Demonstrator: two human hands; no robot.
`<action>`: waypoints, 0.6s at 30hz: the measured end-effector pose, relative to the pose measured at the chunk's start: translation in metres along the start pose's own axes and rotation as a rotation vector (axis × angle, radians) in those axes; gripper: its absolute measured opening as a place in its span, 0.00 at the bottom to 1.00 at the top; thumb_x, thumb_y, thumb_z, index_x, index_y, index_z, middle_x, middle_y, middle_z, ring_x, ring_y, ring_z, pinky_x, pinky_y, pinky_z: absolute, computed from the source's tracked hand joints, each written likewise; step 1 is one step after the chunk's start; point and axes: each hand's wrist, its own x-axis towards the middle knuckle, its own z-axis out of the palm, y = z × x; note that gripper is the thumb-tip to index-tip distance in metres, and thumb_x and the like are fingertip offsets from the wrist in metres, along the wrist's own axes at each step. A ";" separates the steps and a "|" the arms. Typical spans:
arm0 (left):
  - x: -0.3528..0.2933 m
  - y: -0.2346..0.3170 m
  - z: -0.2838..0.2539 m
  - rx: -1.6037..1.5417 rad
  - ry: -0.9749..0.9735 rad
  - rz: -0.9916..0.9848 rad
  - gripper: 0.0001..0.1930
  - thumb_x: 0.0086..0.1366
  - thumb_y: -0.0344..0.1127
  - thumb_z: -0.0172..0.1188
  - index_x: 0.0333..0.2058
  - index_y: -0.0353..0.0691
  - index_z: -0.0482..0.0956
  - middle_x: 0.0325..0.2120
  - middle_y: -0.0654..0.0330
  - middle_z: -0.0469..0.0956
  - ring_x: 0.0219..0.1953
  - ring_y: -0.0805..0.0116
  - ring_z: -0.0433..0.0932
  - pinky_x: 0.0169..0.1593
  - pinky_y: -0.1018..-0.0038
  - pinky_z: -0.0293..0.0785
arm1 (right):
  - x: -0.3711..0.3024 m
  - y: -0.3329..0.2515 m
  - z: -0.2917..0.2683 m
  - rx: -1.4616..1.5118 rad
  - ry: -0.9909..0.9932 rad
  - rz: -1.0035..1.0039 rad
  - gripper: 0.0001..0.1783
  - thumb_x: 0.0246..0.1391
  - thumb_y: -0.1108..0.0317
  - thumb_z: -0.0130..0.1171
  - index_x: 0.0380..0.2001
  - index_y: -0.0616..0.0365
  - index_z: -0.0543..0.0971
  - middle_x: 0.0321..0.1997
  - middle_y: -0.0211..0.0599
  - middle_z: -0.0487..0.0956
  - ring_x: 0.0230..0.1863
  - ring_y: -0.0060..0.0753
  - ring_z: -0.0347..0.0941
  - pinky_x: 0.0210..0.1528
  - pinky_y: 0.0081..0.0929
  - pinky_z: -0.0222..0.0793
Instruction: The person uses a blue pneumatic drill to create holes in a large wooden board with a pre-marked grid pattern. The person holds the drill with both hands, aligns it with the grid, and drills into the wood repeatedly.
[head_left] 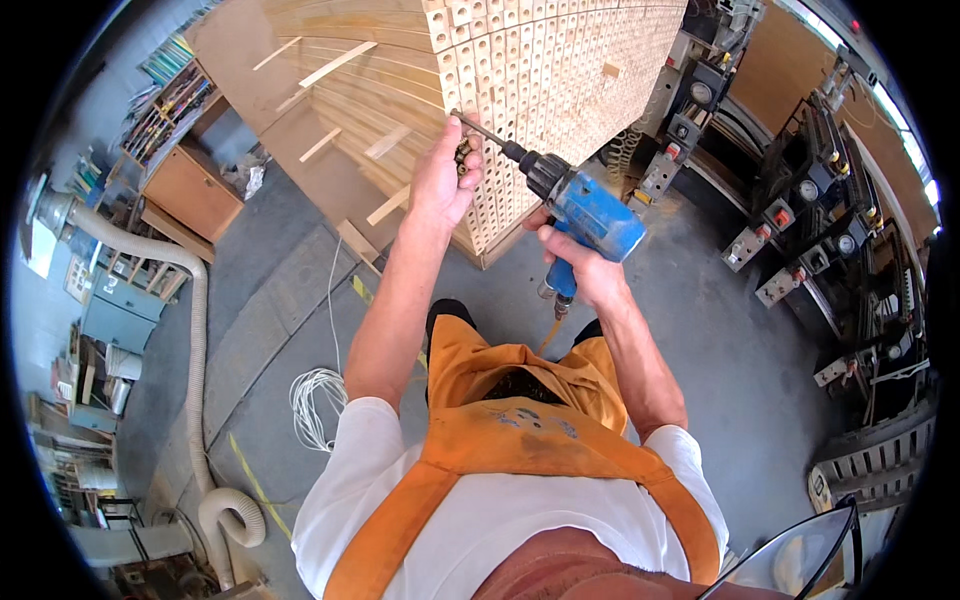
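Note:
My right hand (592, 275) is wrapped round the grip of a blue air drill (600, 218). Its black chuck carries a long thin bit (485, 133) pointing up and left. At the bit's tip are the thumb and fingertips of my left hand (440, 182). Several small brass-coloured threaded pieces (462, 157), probably inserts, sit in that hand's curled fingers. Right behind the bit rises a stack of pale wooden parts (530, 75), its end faces full of round holes. Whether the tip bears a piece is too small to tell.
Thin wooden strips (337, 64) lie across the stack's brown side. On the floor to the left are a coiled white cable (318, 405) and a ribbed hose (197, 340). Machines with gauges (800, 190) line the right. My orange apron pocket (520, 385) gapes, holding small dark pieces.

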 end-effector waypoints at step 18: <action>-0.057 -0.058 -0.074 0.059 0.055 -0.331 0.16 0.70 0.42 0.51 0.45 0.34 0.71 0.28 0.67 0.70 0.23 0.83 0.64 0.17 0.89 0.57 | 0.007 -0.019 0.001 -0.269 0.015 -0.106 0.10 0.49 0.76 0.61 0.37 0.58 0.80 0.33 0.27 0.80 0.30 0.17 0.71 0.31 0.20 0.68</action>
